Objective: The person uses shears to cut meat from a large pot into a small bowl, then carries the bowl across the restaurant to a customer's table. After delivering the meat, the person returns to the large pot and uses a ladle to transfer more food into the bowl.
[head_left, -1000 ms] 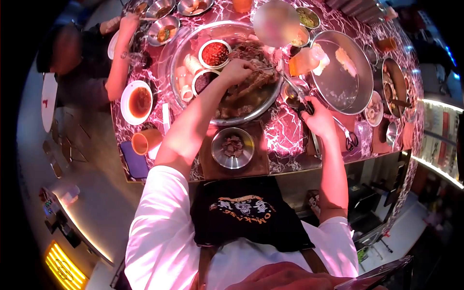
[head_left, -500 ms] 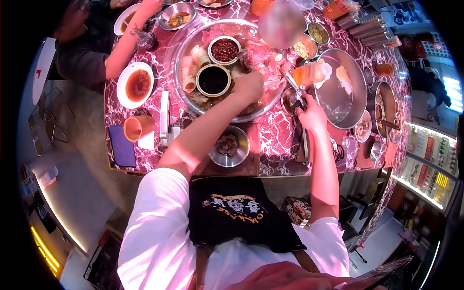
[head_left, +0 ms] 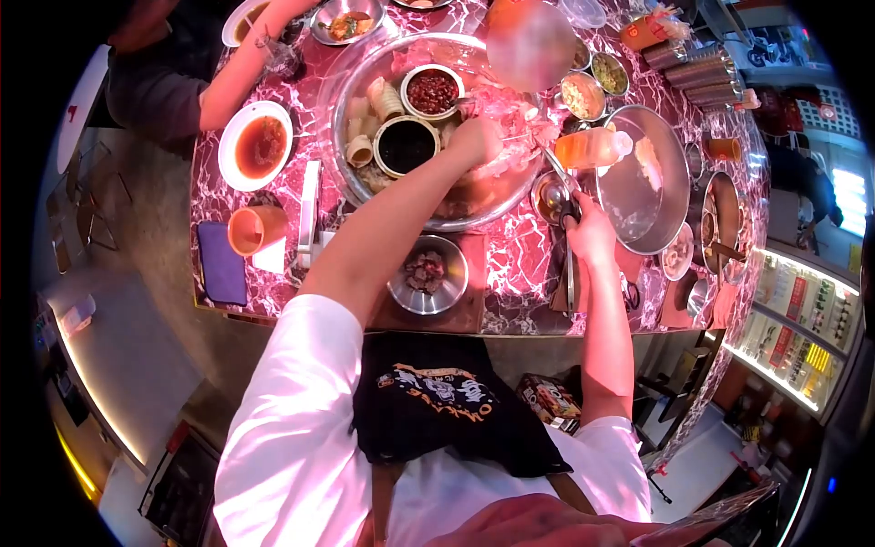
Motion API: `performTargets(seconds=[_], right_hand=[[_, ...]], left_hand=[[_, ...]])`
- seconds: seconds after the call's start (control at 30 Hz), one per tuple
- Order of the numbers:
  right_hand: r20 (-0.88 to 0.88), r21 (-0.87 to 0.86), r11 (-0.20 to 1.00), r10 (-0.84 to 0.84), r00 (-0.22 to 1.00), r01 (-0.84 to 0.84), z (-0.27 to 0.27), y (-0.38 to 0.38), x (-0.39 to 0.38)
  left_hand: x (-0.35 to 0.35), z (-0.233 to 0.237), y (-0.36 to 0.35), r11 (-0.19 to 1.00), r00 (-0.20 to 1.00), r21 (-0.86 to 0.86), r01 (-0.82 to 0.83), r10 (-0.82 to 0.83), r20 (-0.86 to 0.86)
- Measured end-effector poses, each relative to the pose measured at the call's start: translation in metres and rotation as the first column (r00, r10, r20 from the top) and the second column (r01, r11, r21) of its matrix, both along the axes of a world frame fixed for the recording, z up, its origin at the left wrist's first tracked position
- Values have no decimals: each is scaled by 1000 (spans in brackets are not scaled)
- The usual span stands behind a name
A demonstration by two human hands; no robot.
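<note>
My left hand [head_left: 474, 144] is closed over a large clear bowl [head_left: 437, 224], its fingertips against pink sliced meat [head_left: 510, 128]; whatever they grip is hidden. My right hand [head_left: 592, 230] is wrapped round scissors [head_left: 558, 171] with black handles, their blades pointing at the meat by the bowl's right rim. Inside the bowl sit a cup of red chili [head_left: 428, 91], a cup of dark sauce [head_left: 406, 147] and pale rolled pieces [head_left: 384, 97]. Below my left forearm stands a steel bowl [head_left: 401, 296] with chopped meat [head_left: 424, 272].
Right of the scissors are a bottle of orange liquid [head_left: 583, 149] and a wide steel pan [head_left: 656, 214]. A white plate of brown sauce [head_left: 258, 150], an orange cup [head_left: 255, 230] and a blue cloth [head_left: 221, 264] stand left. Another person's arm [head_left: 241, 87] reaches across the far left.
My left hand has shifted slightly up, away from the dark sauce cup and closer to the meat. The scissors and my right hand sit slightly lower in view, which has also shifted a little.
</note>
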State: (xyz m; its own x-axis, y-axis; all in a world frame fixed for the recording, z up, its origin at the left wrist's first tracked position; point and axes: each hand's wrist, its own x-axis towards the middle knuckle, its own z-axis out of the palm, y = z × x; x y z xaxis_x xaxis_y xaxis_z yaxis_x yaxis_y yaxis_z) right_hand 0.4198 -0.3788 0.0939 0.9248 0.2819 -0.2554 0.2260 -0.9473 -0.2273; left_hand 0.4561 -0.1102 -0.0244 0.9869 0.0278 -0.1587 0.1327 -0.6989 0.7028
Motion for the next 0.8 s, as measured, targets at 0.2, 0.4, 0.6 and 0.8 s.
performTargets(seconds=[0.2, 0.4, 0.6, 0.8], right_hand=[[-25, 2, 998, -66, 998, 66, 19, -11, -12], [-184, 55, 974, -209, 960, 222, 11, 2, -4], [-186, 303, 940, -106, 977, 159, -32, -23, -1], [-189, 157, 957, -214, 958, 244, -3, 6, -4]], left_hand=[[-11, -29, -12, 910, 988, -410, -67, 117, 100], [-36, -19, -14, 870, 995, -488, -73, 96, 22], [-19, -71, -25, 420, 959, -869, -260, 217, -182], [-24, -23, -20, 303, 944, -898, -319, 184, -273]])
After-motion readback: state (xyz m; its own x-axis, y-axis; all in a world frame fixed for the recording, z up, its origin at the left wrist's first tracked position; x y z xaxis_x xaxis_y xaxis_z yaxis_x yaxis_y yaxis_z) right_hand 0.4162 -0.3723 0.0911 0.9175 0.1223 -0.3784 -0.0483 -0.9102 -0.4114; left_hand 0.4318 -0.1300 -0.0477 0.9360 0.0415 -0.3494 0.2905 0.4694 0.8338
